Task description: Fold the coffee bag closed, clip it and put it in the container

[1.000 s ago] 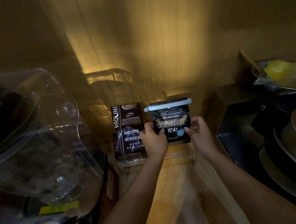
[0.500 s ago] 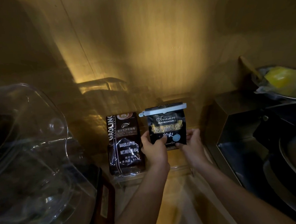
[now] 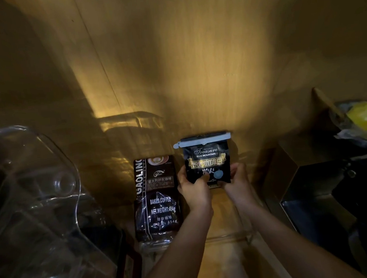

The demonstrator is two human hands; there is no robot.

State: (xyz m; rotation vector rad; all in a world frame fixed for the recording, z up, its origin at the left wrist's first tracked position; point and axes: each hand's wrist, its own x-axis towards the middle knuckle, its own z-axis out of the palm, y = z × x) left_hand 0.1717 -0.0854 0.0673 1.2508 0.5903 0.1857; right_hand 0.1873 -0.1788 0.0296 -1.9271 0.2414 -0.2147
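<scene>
A small black coffee bag [image 3: 207, 159] with gold lettering stands upright, its folded top held by a pale blue clip [image 3: 201, 140]. My left hand [image 3: 193, 187] grips its lower left corner and my right hand [image 3: 236, 179] grips its lower right side. The bag sits in the right half of a clear plastic container [image 3: 228, 236], whose front wall shows below my wrists. The bag's bottom edge is hidden by my fingers.
A larger dark coffee bag [image 3: 157, 199] stands in the container's left half, close to my left hand. A big clear plastic vessel [image 3: 39, 210] fills the left foreground. Dark metal cookware [image 3: 330, 195] and a bagged yellow item [image 3: 363, 118] sit at the right. Wood panelling stands behind.
Both hands have carried the clipped bag farther back and down into the container beside the larger bag. My fingers have slid lower on the bag.
</scene>
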